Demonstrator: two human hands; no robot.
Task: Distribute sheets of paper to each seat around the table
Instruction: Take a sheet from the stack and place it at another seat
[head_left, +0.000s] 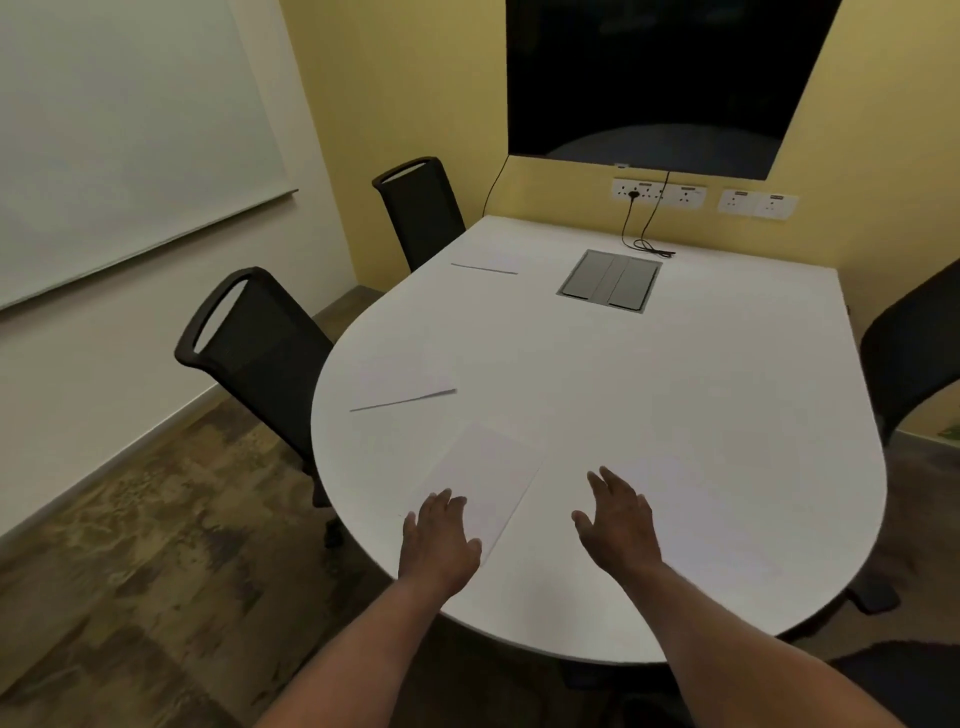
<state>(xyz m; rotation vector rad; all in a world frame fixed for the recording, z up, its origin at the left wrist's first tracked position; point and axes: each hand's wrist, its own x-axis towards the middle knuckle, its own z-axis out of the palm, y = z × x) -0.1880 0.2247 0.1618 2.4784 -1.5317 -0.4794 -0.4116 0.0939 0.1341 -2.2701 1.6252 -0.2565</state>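
A white table (623, 395) with a rounded near end fills the middle of the view. Three white sheets lie on its left side: a far sheet (485, 260) by the far left chair, a middle sheet (400, 382) by the near left chair, and a near sheet (485, 475) at the front edge. My left hand (439, 535) rests flat on the near sheet's lower corner, fingers spread. My right hand (618, 519) hovers palm down over the table to the right of that sheet, fingers apart, holding nothing. A faint pale sheet (727, 519) seems to lie right of that hand.
Two black chairs stand on the left, near chair (254, 343) and far chair (421, 208). Another black chair (914, 353) stands on the right. A grey cable hatch (609, 280) is set in the table top, with a black cable (649, 244) running to wall sockets. A whiteboard (119, 135) hangs left.
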